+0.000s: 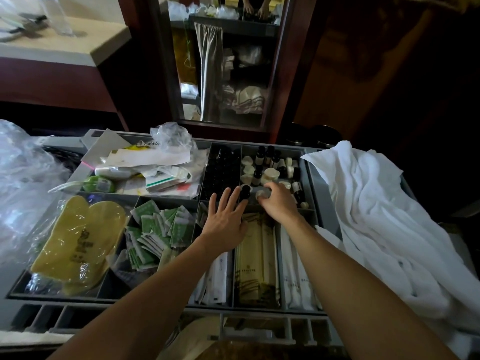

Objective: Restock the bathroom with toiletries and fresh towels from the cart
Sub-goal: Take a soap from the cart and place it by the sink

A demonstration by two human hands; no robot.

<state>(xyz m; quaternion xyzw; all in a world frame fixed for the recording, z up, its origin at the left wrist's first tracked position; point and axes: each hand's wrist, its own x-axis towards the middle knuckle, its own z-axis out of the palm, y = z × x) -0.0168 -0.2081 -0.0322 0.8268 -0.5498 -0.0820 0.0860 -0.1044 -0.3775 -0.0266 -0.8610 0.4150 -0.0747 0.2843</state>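
Head view looks down on a grey plastic cart tray split into compartments, with a heap of white towelling lying over its right side. Yellow slippers in clear wrap and green-and-white paper sachets fill the left compartments. The toiletries for this step sit in the far right compartment, a loose crowd of small dark bottles and pale round caps.

The left hand is flat with fingers straight and spread, gripping nothing. Its fingertips are just beside a small dark upright bottle. The right hand has its fingers curled round a small pale round item; what it is cannot be told.

The step seems to be picking out toiletries. It is best to lift each piece straight up, since neighbours stand touching and could topple. The flat left hand could steady them, or gather a full set before the towels.
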